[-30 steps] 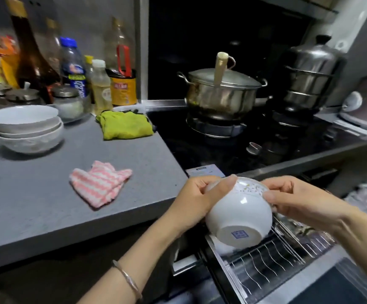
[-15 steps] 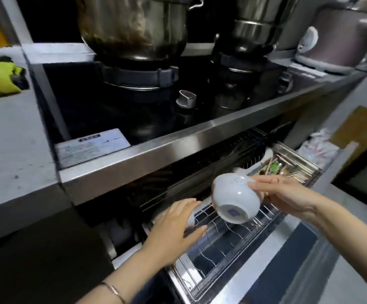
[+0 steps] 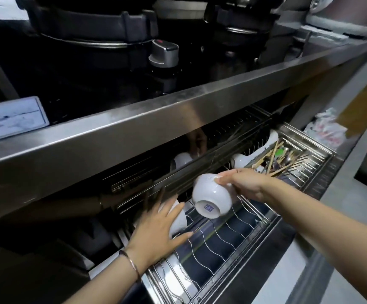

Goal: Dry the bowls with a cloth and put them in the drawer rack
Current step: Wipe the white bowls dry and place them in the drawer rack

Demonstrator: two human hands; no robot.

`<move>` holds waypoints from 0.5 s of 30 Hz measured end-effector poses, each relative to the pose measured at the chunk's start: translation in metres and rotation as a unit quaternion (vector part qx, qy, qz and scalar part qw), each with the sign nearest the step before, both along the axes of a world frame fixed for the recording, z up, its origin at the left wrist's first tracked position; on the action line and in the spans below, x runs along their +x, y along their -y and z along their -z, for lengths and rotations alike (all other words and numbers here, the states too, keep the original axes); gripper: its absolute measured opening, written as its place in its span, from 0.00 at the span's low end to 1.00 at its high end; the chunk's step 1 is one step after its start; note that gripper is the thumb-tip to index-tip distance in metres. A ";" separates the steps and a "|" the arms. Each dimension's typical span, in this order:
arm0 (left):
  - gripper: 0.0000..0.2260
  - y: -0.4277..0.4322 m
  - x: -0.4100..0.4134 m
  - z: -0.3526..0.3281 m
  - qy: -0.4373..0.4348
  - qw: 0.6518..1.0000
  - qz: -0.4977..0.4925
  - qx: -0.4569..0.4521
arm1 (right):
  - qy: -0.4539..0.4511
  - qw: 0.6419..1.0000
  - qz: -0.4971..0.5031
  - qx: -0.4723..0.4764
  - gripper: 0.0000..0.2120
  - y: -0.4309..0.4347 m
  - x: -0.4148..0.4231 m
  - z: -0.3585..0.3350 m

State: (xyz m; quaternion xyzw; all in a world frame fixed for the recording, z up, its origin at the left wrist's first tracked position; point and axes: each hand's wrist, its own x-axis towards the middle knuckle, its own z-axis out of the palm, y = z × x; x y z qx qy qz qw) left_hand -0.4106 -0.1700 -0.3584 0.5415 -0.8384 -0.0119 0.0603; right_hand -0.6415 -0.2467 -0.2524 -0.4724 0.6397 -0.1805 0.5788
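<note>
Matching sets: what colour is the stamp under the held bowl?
Blue square stamp on white ceramic bowl; head view.

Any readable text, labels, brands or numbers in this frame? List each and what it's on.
Nothing here reads clearly.
Blue square stamp on the base of the bowl in the right hand: characters too small to read.
Printed lines on the white label stuck to the stove top: blurred, unreadable.
Red print on the white packets at far right: blurred, unreadable.

The head view looks steeply down, close over the open drawer rack, hob edge beyond.
</note>
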 end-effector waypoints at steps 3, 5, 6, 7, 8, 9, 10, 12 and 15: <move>0.31 -0.009 0.002 -0.005 -0.025 1.000 -0.018 -0.007 | 0.023 0.999 0.020 0.019 0.09 0.010 0.011 0.014; 0.30 -0.016 0.005 -0.006 -0.037 0.999 -0.028 -0.006 | 0.035 0.998 0.026 0.045 0.10 0.015 0.020 0.024; 0.30 -0.019 0.006 -0.006 -0.044 0.999 -0.030 -0.002 | 0.043 0.997 0.034 0.056 0.10 0.017 0.026 0.029; 0.30 -0.022 0.007 -0.006 -0.048 0.998 -0.032 0.007 | 0.052 0.995 0.045 0.066 0.09 0.019 0.032 0.034; 0.31 -0.024 0.008 -0.005 -0.050 0.998 -0.033 0.013 | 0.062 0.994 0.057 0.075 0.07 0.020 0.038 0.038; 0.31 -0.025 0.008 -0.006 -0.054 0.998 -0.034 0.014 | 0.070 0.992 0.069 0.085 0.06 0.020 0.044 0.043; 0.31 -0.026 0.008 -0.008 -0.058 0.998 -0.034 0.011 | 0.078 0.989 0.077 0.095 0.04 0.020 0.049 0.046; 0.30 -0.027 0.007 -0.011 -0.071 0.997 -0.035 0.002 | 0.088 0.986 0.091 0.110 0.05 0.018 0.058 0.054; 0.29 -0.029 0.007 -0.012 -0.084 0.996 -0.032 -0.011 | 0.073 0.987 0.100 0.105 0.07 0.014 0.067 0.067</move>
